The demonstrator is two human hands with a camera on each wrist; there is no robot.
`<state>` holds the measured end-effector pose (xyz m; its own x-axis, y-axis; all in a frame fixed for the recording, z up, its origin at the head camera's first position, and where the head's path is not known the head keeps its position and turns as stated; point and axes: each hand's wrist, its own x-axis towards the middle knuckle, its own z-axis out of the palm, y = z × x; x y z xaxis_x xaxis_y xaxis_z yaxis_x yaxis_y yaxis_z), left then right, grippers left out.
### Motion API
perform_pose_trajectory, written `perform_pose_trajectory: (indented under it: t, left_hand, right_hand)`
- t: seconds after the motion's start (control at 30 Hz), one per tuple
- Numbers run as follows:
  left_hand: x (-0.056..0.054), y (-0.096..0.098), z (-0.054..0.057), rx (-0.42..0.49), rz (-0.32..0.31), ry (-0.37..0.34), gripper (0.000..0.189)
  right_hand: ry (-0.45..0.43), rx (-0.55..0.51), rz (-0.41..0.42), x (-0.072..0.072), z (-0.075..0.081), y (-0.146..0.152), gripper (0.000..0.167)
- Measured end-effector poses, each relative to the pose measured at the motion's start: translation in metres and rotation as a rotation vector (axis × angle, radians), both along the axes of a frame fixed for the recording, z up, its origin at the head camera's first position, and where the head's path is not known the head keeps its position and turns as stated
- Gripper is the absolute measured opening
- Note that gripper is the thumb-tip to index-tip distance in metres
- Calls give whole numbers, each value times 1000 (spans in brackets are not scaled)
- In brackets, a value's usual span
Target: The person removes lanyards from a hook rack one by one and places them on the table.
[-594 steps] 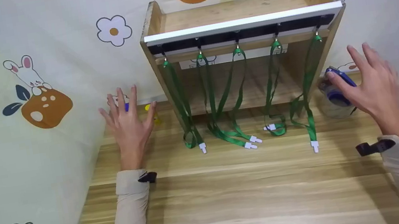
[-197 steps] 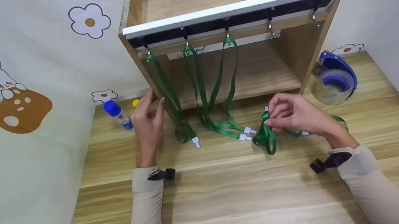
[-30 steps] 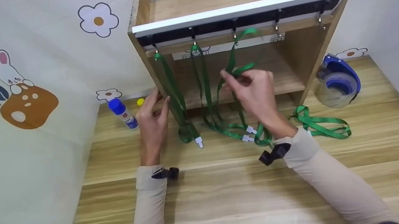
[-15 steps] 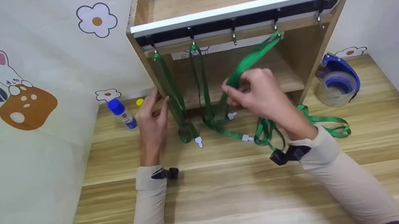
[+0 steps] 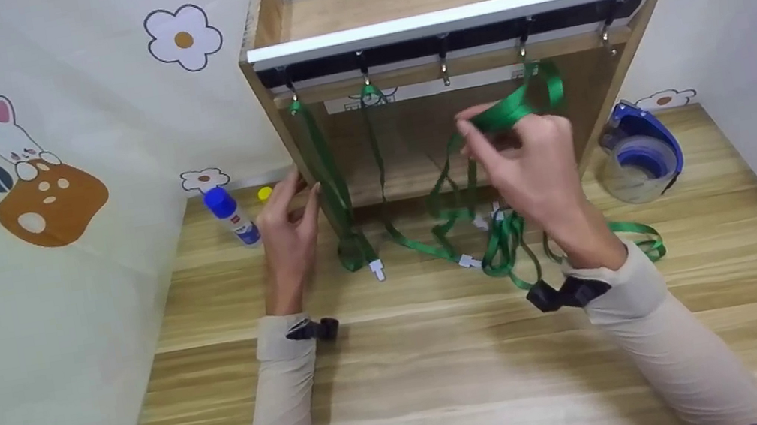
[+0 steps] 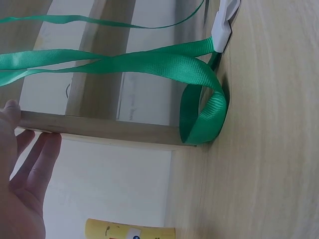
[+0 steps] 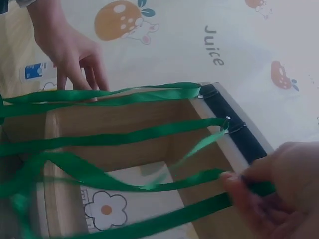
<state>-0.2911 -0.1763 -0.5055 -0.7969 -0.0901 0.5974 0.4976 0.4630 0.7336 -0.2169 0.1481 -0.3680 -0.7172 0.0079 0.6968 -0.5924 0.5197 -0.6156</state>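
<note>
My right hand (image 5: pixel 530 162) pinches a green lanyard (image 5: pixel 510 108) in front of the wooden shelf (image 5: pixel 457 131). The top of that lanyard loops up to the right of the fingers, and its lower part trails toward the table. Lanyards hang from the first two hooks on the left, one along the shelf's left side (image 5: pixel 325 160) and another (image 5: pixel 375 144) beside it. The three hooks to the right carry nothing. My left hand (image 5: pixel 290 238) grips the shelf's left side panel (image 6: pixel 104 127), thumb on one face and fingers on the other.
Loose green lanyards lie in a heap (image 5: pixel 503 246) and farther right (image 5: pixel 637 240) on the wooden table (image 5: pixel 451 383). A blue-capped glue stick (image 5: pixel 232 215) and a yellow item (image 5: pixel 265 194) stand left of the shelf; a blue tape dispenser (image 5: pixel 642 151) stands right.
The lanyard has come off the third hook and swung right with my right hand. Earlier, all five hooks bore lanyards; two now lie on the table. My left hand stays on the panel.
</note>
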Motion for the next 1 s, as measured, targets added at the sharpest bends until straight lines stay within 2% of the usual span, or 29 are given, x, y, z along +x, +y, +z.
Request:
perform_pose_trajectory:
  t: [0.1,0.17,0.4,0.47,0.57,0.63,0.7,0.87,0.93,1.0]
  left_hand:
    - [0,0,-1,4,-4,24,46]
    - [0,0,-1,12,-10,41,47]
    - [0,-4,-2,11,-32,45,48]
    - [0,-4,-2,1,-33,41,48]
    - [-1,-3,-1,-5,-31,38,47]
    - [-1,-3,-2,-9,-26,38,47]
    - [-1,-3,-2,-13,-23,36,47]
    - [-1,-4,-2,-13,-28,34,46]
    - [-1,-4,-1,-4,-31,34,45]
    - [-1,-4,-2,-1,-29,40,45]
  right_hand:
    - [128,-76,-10,3,1,-2,15]
    - [121,-52,-5,5,1,-3,15]
    - [-206,220,139,10,-8,-7,17]
    - [-244,244,181,11,-6,-10,18]
    - [-252,234,246,13,0,-16,18]
    - [-271,245,311,14,1,-20,18]
    - [-314,295,409,14,-2,-21,17]
    - [-540,550,666,10,-17,-16,18]
    - [-633,648,705,7,-24,-13,19]
    - [-694,729,688,4,-30,-10,16]
